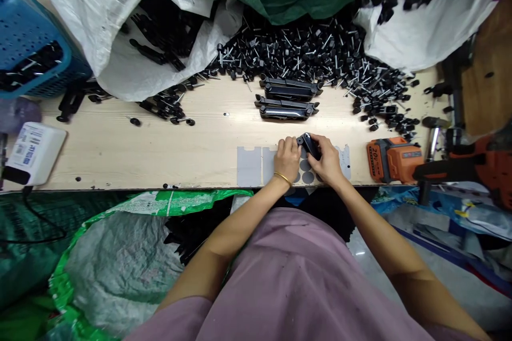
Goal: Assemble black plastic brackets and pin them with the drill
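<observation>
- The black part [311, 147] is pinched between the thumb and fingers of the right hand [328, 161], apparently so that it is kept steady.
- Its rounded end is met by the curled fingertips of the left hand [286, 157], perhaps for support; whether it is pinched there cannot be told.
- The part is thus held between both sets of fingers, above the grey discs [308, 177].
- Beyond the fingertips, black assemblies [285, 112] are lined up, seemingly for order, with loose knobs [288, 50] heaped farther off.
</observation>
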{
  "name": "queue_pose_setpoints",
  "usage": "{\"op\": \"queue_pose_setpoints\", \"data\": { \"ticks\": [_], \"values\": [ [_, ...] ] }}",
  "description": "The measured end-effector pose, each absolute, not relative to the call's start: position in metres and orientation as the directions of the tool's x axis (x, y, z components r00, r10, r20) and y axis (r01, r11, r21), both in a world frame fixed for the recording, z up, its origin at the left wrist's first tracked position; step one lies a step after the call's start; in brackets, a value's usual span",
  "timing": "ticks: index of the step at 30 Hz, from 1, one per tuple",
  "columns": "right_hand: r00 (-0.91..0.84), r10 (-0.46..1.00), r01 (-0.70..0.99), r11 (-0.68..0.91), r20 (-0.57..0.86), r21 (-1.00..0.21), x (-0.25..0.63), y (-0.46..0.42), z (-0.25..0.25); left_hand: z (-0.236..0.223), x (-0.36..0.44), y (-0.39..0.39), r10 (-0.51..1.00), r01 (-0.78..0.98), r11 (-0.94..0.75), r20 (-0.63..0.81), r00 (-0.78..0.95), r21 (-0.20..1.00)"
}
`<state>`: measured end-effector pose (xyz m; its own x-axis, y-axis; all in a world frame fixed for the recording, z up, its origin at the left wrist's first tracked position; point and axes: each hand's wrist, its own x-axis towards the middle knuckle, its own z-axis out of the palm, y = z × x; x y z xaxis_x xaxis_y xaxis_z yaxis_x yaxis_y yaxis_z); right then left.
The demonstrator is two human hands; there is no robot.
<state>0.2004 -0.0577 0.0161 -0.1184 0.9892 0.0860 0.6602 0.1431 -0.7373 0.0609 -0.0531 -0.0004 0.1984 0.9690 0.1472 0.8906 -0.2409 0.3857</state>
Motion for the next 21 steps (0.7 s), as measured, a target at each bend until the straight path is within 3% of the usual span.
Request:
{"op": "queue_pose_setpoints", "data": {
  "ticks": [4, 13, 18, 21],
  "values": [
    [-0.114, 0.99, 0.655, 0.135, 0.079, -0.743, 0.2, -0.058, 0.015, -0.001, 0.069, -0.06, 0.971, 0.91, -0.225, 0.154, 0.181, 0.349],
    [-0.121, 0.99, 0.665, 0.137, 0.076, -0.735, 0.203, -0.058, 0.016, 0.007, 0.043, -0.04, 0.892, 0.842, -0.45, 0.093, 0.443, 0.299],
    [-0.096, 0.992, 0.684, 0.125, 0.081, -0.719, 0.2, -0.059, 0.015, 0.003, 0.069, -0.056, 0.976, 0.92, -0.219, 0.081, 0.204, 0.325],
    [-0.095, 0.992, 0.688, 0.127, 0.085, -0.715, 0.199, -0.059, 0.014, 0.002, 0.074, -0.061, 0.981, 0.92, -0.193, 0.098, 0.17, 0.34]
  ]
}}
